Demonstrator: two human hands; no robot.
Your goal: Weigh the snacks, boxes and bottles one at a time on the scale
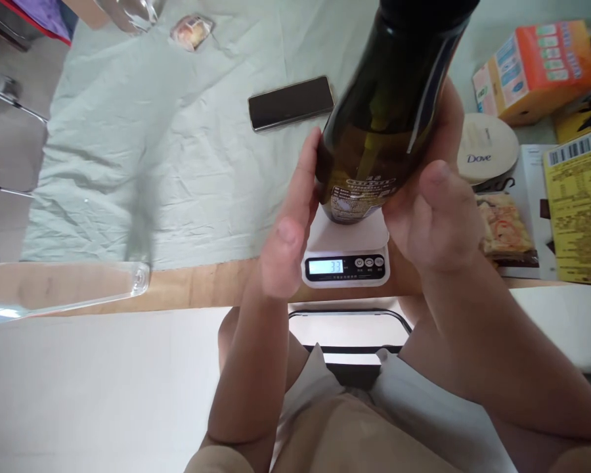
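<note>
A: Setting?

B: A home table used as a makeshift weighing station. Wooden table (197,286) under a creased pale cloth (177,164).

A: Evidence?

B: Small digital kitchen scale (347,256); smartphone (290,103); Dove tin (487,148); orange carton (534,69); yellow barcoded packet (578,210); wrapped snack (505,226). Household groceries and toiletries, no shop or lab fittings shown.

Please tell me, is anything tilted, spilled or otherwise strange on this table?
The dark bottle leans between the left hand and right hand on the scale. The cloth is wrinkled. No spill shows.
</note>
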